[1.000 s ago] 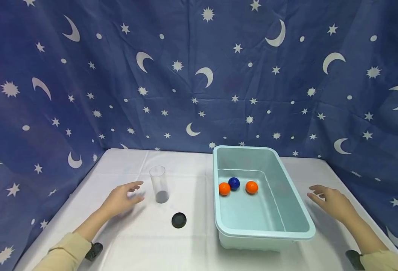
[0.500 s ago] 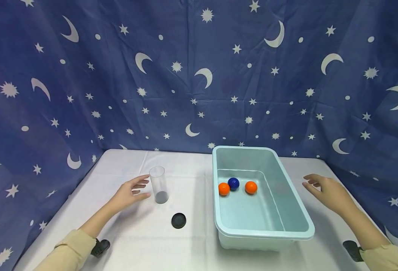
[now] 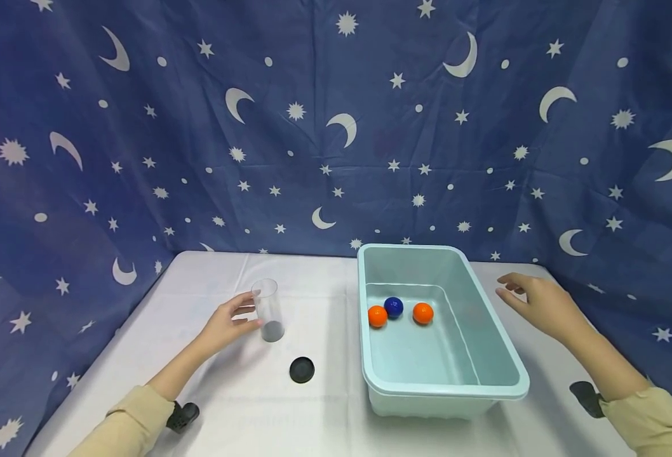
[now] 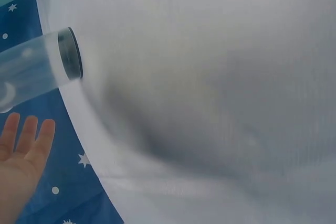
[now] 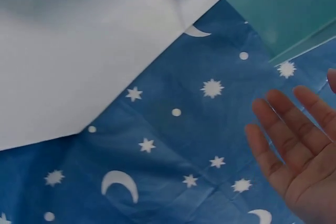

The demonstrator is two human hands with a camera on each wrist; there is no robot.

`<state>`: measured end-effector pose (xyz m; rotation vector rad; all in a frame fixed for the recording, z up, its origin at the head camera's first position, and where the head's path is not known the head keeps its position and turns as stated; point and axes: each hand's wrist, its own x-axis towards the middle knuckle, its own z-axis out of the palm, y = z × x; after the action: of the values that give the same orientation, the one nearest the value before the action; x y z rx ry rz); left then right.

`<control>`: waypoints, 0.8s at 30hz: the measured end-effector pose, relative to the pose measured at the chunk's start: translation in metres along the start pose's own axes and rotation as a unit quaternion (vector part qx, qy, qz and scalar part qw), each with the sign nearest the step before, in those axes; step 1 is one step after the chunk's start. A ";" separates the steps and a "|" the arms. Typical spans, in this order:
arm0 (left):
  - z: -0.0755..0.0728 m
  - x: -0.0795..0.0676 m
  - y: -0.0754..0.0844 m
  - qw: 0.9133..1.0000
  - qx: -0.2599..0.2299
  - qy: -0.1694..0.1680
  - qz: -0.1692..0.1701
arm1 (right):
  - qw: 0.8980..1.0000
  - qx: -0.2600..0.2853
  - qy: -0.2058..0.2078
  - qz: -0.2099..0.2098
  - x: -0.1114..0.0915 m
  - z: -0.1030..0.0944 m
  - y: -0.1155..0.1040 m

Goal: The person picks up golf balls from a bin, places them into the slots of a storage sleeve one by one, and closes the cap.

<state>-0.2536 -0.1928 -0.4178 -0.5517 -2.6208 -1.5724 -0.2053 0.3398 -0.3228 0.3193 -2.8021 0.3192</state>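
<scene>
Seemingly early, with left hand (image 3: 221, 327) loosely spread beside the clear tube (image 3: 270, 311) at left, contact unclear, and right hand (image 3: 546, 308) relaxed, right of the tub (image 3: 444, 390). No grip yet on tube or nearer disc (image 3: 302, 370).

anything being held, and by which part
Nothing is held: the left hand hovers beside the clear cylindrical cup, the right hand beside the pale-teal plastic tub.
</scene>
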 end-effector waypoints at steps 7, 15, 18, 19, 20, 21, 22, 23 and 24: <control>0.010 -0.001 0.004 0.998 -0.046 0.023 -0.022 | 1.000 0.006 -0.010 -0.012 0.006 -0.005 -0.016; 0.017 0.002 0.002 0.995 -0.081 0.043 -0.048 | 0.999 -0.008 -0.044 -0.029 0.016 -0.009 -0.040; 0.019 0.004 0.004 0.994 -0.088 0.046 -0.053 | 0.997 -0.017 -0.055 -0.042 0.020 -0.010 -0.051; 0.019 0.005 0.004 0.993 -0.091 0.049 -0.055 | 0.997 -0.020 -0.056 -0.048 0.022 -0.010 -0.054; 0.019 0.006 0.005 0.993 -0.093 0.050 -0.057 | 0.997 -0.023 -0.057 -0.054 0.024 -0.011 -0.057; 0.019 0.007 0.006 0.993 -0.092 0.052 -0.061 | 0.996 -0.025 -0.058 -0.060 0.026 -0.011 -0.060; 0.019 0.007 0.007 0.992 -0.092 0.054 -0.062 | 0.996 -0.028 -0.058 -0.066 0.027 -0.011 -0.063; 0.019 0.008 0.008 0.992 -0.093 0.057 -0.065 | 0.995 -0.032 -0.059 -0.071 0.029 -0.011 -0.065; 0.019 0.009 0.008 0.992 -0.094 0.059 -0.068 | 0.995 -0.035 -0.059 -0.075 0.032 -0.011 -0.068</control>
<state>-0.2565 -0.1701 -0.4182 -0.2815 -2.4874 -1.8422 -0.2146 0.2724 -0.2898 0.5451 -2.8755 0.1728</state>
